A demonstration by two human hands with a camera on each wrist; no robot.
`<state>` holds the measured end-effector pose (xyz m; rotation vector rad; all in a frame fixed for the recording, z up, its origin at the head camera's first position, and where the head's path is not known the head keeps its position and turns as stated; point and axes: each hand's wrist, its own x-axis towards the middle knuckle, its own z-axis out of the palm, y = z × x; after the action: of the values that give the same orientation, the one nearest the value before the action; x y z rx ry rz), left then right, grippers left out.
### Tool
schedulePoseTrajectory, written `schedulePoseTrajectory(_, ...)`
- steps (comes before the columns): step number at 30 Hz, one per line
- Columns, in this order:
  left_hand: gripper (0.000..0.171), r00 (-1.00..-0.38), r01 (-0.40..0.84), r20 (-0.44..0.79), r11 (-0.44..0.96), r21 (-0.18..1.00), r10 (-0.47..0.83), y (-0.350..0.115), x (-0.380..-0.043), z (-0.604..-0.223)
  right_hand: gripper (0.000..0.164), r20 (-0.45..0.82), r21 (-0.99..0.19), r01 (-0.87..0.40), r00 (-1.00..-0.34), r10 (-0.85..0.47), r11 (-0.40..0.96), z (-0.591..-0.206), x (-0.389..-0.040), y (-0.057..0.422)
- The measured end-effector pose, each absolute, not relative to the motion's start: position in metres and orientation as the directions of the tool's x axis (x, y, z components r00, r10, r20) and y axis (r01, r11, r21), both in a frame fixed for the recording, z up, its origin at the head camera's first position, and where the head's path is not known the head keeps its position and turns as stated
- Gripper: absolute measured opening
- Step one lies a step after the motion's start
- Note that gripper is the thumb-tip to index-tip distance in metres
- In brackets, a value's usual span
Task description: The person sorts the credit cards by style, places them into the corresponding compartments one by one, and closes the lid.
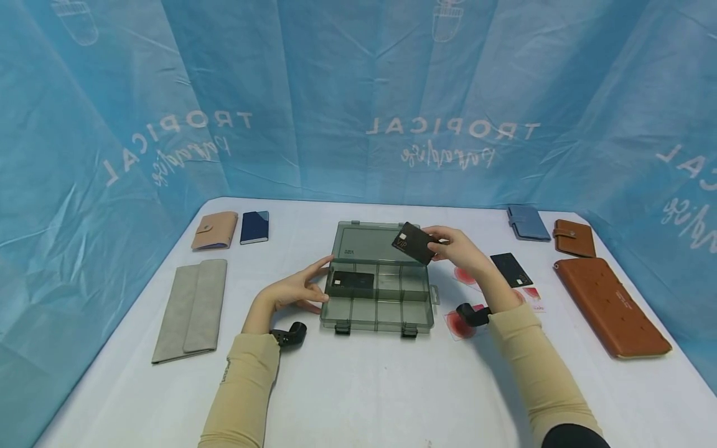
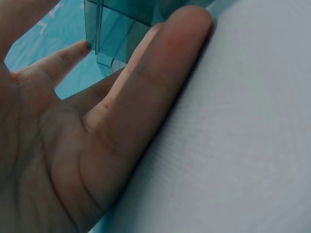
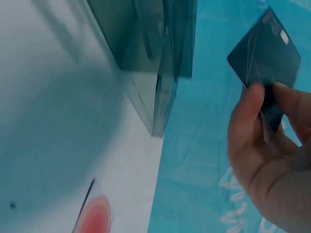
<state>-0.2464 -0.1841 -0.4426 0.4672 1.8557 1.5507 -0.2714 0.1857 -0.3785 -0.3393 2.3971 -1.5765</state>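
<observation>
A green see-through compartment box [image 1: 361, 314] lies on the table with its lid [image 1: 364, 239] folded back. One black card [image 1: 358, 281] with a chip rests in its upper left part. My left hand [image 1: 294, 289] touches the box's left side, its fingers [image 2: 146, 92] fairly straight in the left wrist view. Above the lid's right part, my right hand [image 1: 456, 246] pinches a black VIP card [image 1: 413, 242] between thumb and fingers. The right wrist view shows this card [image 3: 267, 53] tilted and clear of the box.
Right of the box lie another black card [image 1: 511, 269] and several red-and-white cards [image 1: 460, 325]. A long brown wallet [image 1: 613, 308], a small brown wallet [image 1: 574, 238] and a blue one [image 1: 528, 223] are farther right. On the left are a grey pouch [image 1: 190, 311], a tan wallet [image 1: 215, 230] and a navy booklet [image 1: 254, 226].
</observation>
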Motion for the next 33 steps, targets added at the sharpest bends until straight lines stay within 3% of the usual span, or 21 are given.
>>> schedulePoseTrajectory(9, 0.098, -0.713, -0.143, -0.266, 0.236, 0.961, 0.649, -0.184, -0.246, -0.442, 0.022, -0.049, -0.814, -0.188, -0.921, -0.388, 0.550, -0.389, -0.260, 0.167)
schedulePoseTrajectory(18, 0.098, -0.709, -0.134, -0.261, 0.238, 0.962, 0.656, -0.183, -0.246, -0.441, 0.007, -0.080, -0.625, -0.327, -0.876, -0.476, 0.709, -0.396, -0.252, 0.157)
schedulePoseTrajectory(27, 0.096, -0.720, -0.139, -0.269, 0.247, 0.959, 0.640, -0.184, -0.246, -0.442, 0.018, -0.056, -0.484, -0.407, -0.869, -0.491, 0.775, -0.393, -0.250, 0.157)
schedulePoseTrajectory(33, 0.095, -0.720, -0.140, -0.268, 0.244, 0.960, 0.640, -0.184, -0.245, -0.440, 0.026, -0.039, -0.491, -0.435, -0.854, -0.519, 0.754, -0.398, -0.247, 0.168)
